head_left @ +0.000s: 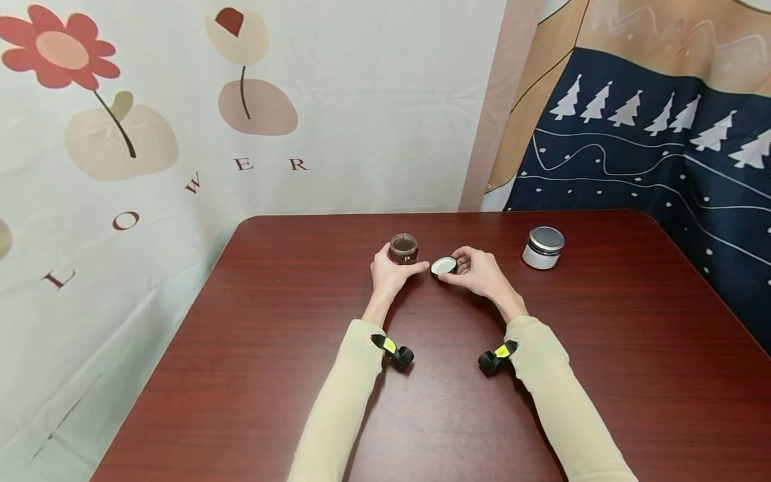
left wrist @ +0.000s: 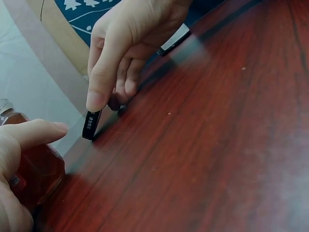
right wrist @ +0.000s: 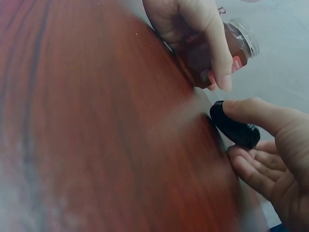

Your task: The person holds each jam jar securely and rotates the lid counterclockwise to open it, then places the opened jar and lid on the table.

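An uncapped glass jar with dark reddish-brown contents stands upright on the table. My left hand grips it around the side, the thumb stretched out to the right. In the right wrist view, the jar's clear threaded neck shows above that thumb. Just to the right, my right hand pinches a black lid between thumb and fingers. Its pale inner face is turned up in the head view. The lid is held low, close over the tabletop and apart from the jar.
A second jar with a grey lid and white label stands to the right, beyond my right hand. The glossy red-brown table has its far edge behind the jars. Printed cloths hang behind it.
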Motion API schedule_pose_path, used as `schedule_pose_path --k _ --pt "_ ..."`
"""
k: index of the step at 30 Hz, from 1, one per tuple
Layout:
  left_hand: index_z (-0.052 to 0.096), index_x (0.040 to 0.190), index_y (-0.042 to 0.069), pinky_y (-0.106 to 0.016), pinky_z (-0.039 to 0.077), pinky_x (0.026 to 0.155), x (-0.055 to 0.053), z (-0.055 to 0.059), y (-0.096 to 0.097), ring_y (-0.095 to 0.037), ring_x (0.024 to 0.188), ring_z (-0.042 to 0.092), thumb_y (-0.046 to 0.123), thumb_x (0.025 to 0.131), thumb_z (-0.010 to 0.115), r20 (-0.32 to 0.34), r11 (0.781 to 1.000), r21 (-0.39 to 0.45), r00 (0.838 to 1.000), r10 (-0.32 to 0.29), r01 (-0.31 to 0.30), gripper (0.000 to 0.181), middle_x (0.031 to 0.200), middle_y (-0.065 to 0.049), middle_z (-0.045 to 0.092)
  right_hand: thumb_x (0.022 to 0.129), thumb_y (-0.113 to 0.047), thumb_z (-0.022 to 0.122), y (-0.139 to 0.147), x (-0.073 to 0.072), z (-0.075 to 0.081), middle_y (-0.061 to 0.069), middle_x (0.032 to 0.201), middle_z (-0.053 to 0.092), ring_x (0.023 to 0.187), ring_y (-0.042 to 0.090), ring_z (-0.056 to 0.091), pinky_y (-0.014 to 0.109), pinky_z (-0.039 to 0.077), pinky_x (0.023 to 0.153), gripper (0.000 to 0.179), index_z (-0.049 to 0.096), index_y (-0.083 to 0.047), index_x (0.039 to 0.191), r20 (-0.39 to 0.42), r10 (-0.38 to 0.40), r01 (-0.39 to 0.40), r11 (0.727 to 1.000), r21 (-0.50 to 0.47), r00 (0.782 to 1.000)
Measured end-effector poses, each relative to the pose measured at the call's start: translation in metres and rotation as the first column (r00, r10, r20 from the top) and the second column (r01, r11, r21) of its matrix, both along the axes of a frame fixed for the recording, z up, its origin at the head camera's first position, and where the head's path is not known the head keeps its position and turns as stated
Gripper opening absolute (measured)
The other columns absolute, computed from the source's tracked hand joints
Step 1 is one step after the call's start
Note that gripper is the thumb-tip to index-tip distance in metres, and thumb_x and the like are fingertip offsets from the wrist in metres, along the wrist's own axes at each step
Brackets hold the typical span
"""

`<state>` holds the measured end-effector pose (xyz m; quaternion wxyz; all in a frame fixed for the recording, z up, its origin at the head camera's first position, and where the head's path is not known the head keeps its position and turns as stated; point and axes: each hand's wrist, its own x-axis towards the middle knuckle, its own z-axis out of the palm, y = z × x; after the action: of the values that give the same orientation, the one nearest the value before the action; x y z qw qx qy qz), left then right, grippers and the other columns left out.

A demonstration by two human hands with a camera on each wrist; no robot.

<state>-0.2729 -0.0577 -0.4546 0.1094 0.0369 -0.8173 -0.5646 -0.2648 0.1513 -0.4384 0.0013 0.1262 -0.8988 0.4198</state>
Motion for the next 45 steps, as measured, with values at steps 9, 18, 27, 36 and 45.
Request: schedule_pose_path --k 9,18,27,36,45 --pt "0.069 0.118 0.010 -0.044 0.047 0.100 -0.008 0.000 0.001 -0.027 0.113 0.062 0.028 0.064 0.098 0.013 1.000 -0.010 1.000 -0.006 0.006 0.064 0.110 -0.005 0.072 0.081 -0.027 0.085 -0.002 -0.007 0.000 0.012 0.090 0.064 0.081 0.022 0.060 0.033 0.051 0.075 0.049 0.063 0.004 0.111 -0.013 -0.011 0.012 0.998 0.065 1.000" --pt "0.069 0.119 0.012 -0.044 0.045 0.101 -0.014 -0.001 0.003 -0.027 0.117 0.058 0.033 0.063 0.098 0.025 1.000 -0.024 1.000 -0.007 0.007 0.066 0.111 -0.004 0.072 0.081 -0.029 0.085 0.000 -0.017 -0.002 0.013 0.090 0.063 0.082 0.024 0.057 0.035 0.047 0.074 0.050 0.064 0.005 0.111 -0.032 -0.005 0.008 0.993 0.114 0.999" --pt "0.069 0.118 0.012 -0.043 0.044 0.102 -0.021 -0.002 0.003 -0.027 0.115 0.059 0.034 0.064 0.097 0.014 0.999 -0.047 1.000 -0.010 0.010 0.064 0.110 -0.003 0.072 0.083 -0.029 0.084 -0.002 -0.025 -0.002 0.011 0.087 0.058 0.082 0.024 0.053 0.036 0.044 0.077 0.051 0.062 0.004 0.116 -0.004 0.009 -0.009 0.987 0.159 1.000" --pt "0.068 0.120 0.011 -0.044 0.044 0.103 -0.022 -0.001 0.004 -0.028 0.115 0.059 0.031 0.064 0.097 0.017 0.999 -0.039 1.000 -0.018 0.019 0.065 0.113 -0.005 0.071 0.084 -0.027 0.082 -0.004 -0.028 -0.005 0.010 0.086 0.057 0.080 0.023 0.052 0.034 0.043 0.074 0.053 0.060 0.003 0.122 0.005 0.003 -0.004 0.989 0.146 1.000" --pt "0.067 0.120 0.011 -0.044 0.044 0.103 -0.022 0.001 0.003 -0.028 0.115 0.060 0.032 0.065 0.097 -0.006 0.999 -0.033 1.000 -0.008 0.008 0.066 0.113 -0.005 0.071 0.085 -0.028 0.081 -0.007 -0.030 -0.006 0.010 0.086 0.056 0.079 0.023 0.051 0.034 0.042 0.073 0.052 0.060 0.001 0.123 0.009 -0.030 0.028 0.989 0.142 1.000"
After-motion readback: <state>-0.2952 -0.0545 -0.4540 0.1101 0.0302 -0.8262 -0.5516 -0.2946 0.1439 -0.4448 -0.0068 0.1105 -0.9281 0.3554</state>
